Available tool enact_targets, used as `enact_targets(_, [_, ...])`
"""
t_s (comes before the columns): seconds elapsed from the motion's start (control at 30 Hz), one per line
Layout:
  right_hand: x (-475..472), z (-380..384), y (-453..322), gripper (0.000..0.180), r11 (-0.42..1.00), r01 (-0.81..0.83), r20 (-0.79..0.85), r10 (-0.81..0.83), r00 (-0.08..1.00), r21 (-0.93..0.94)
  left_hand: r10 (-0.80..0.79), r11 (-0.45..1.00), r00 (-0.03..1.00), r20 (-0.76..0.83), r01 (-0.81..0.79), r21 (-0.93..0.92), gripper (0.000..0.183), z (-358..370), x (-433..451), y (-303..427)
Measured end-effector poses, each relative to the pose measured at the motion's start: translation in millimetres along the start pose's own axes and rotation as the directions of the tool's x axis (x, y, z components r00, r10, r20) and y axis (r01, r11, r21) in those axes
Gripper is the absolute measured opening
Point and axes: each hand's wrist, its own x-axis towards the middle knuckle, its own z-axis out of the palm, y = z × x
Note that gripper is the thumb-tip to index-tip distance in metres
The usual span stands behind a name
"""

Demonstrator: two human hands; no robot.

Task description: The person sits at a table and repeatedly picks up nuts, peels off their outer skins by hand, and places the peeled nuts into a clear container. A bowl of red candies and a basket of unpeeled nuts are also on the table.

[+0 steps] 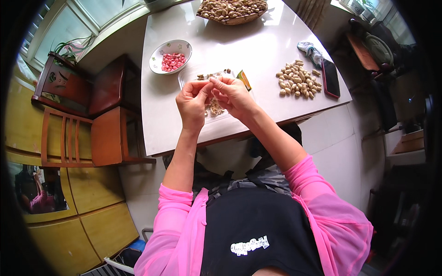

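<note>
My left hand (194, 100) and my right hand (234, 96) meet at the fingertips above a clear plastic tray (182, 76). A small pale thing, probably a peanut, is pinched between them and mostly hidden by the fingers. Broken peanut shells (216, 109) lie in the tray, partly covered by my hands. To the left of the tray stands a flowered white bowl (154, 62) with shelled pink-red peanuts (173, 62) in it. A pile of unshelled peanuts (299, 80) rests on the table at the right.
A woven basket (232, 20) full of unshelled peanuts stands at the table's (159, 131) far side. A phone (330, 78) and a crumpled cloth (310, 52) lie near the right edge. A green and yellow packet (244, 80) is beside the tray. Wooden chairs (107, 136) stand left.
</note>
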Motion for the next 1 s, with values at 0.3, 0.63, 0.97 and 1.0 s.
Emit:
enact_targets(0.3, [-2.1,-1.2,-0.7,0.011,0.983,-0.063,0.138,0.039,0.990,0.171,0.139,0.989,0.989,0.047,-0.142,0.053,0.005,1.1,-1.7,4.4])
enact_targets(0.63, [-1.2,2.9,3.9,0.009,0.979,-0.011,-0.034,0.019,0.999,0.202,0.129,0.991,0.989,-0.076,-0.127,0.033,0.007,13.2,0.2,-7.0])
enact_targets(0.97, [9.0,-1.6,-2.7,0.008,0.962,0.013,-0.221,0.049,0.974,0.274,0.357,0.803,0.933,-0.042,-0.283,0.525,0.006,9.1,7.4,-5.4])
enact_targets(1.0, [13.6,-4.2,-4.8,0.008,0.963,0.024,-0.245,0.044,0.968,0.269,0.389,0.756,0.920,-0.040,-0.295,0.585,0.004,8.9,7.4,-0.3])
